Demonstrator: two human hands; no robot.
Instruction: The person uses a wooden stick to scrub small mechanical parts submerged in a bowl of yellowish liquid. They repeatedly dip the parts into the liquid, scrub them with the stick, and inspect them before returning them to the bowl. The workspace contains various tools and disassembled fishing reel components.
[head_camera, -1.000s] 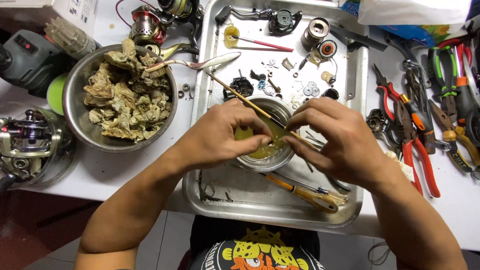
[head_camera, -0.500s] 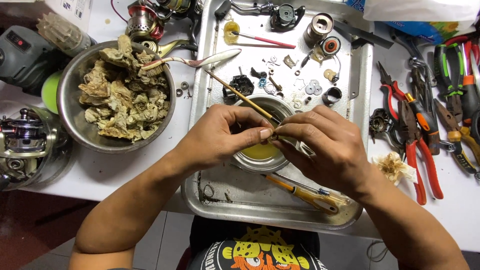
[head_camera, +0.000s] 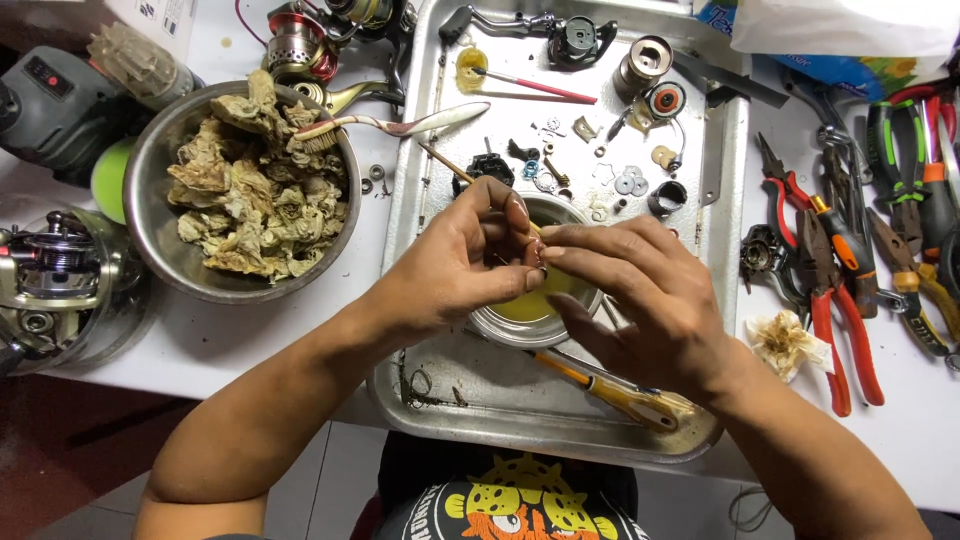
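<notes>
My left hand (head_camera: 462, 260) and my right hand (head_camera: 640, 290) meet fingertip to fingertip over a small round metal dish of yellow liquid (head_camera: 530, 310) in a steel tray (head_camera: 440, 400). Both pinch a tiny part (head_camera: 535, 250) between them; it is too small to name. A thin wooden stick (head_camera: 445, 165) runs from under my left fingers toward the upper left. A yellow-handled tool (head_camera: 610, 390) lies in the tray below my right hand.
A steel bowl of crumpled stained paper (head_camera: 245, 195) with a brush on its rim stands left. Small reel parts and washers (head_camera: 630, 185) lie at the tray's far end. Red-handled pliers (head_camera: 835, 320) and other tools lie right. A fishing reel (head_camera: 55, 265) sits far left.
Both hands have lifted slightly from the dish and drawn together, so the yellow liquid shows more. The view has shifted a little.
</notes>
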